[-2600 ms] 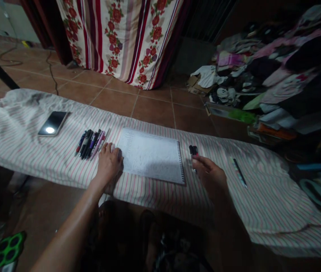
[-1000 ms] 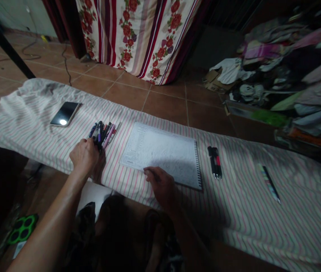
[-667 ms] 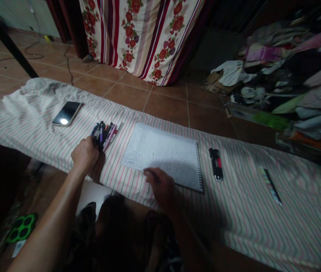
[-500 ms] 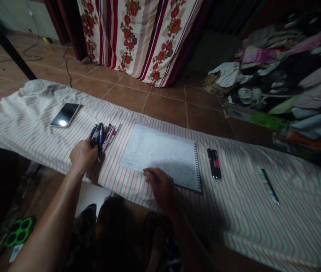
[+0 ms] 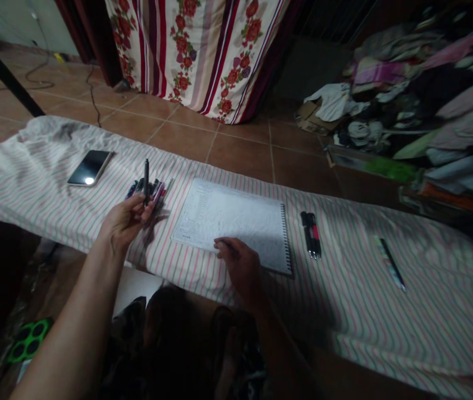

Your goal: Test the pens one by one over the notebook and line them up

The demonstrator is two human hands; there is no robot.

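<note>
My left hand (image 5: 130,216) is closed around a black pen (image 5: 147,180), which points upward above a bunch of pens (image 5: 159,191) lying on the striped cloth. Right of the bunch lies a spiral notebook (image 5: 236,211), its wire binding on the right side. At the notebook's near edge rests my right hand (image 5: 240,266), fingers curled together; whatever may be in them is hidden. Beyond the binding, a few pens (image 5: 311,236) with dark barrels lie side by side, one with a red part. Farther right is a single pen with a patterned barrel (image 5: 391,264).
A phone (image 5: 90,168) with a bright reflection lies at the left on the cloth-covered surface (image 5: 357,311). Behind hangs a floral curtain (image 5: 198,55) over the tiled floor (image 5: 240,150). Piled clothes (image 5: 440,83) fill the right background. A green-and-black object (image 5: 30,340) is at lower left.
My left hand has lifted the black pen from the bunch and turned so it stands upright. My right hand has stayed at the notebook's near edge. The view has shifted slightly.
</note>
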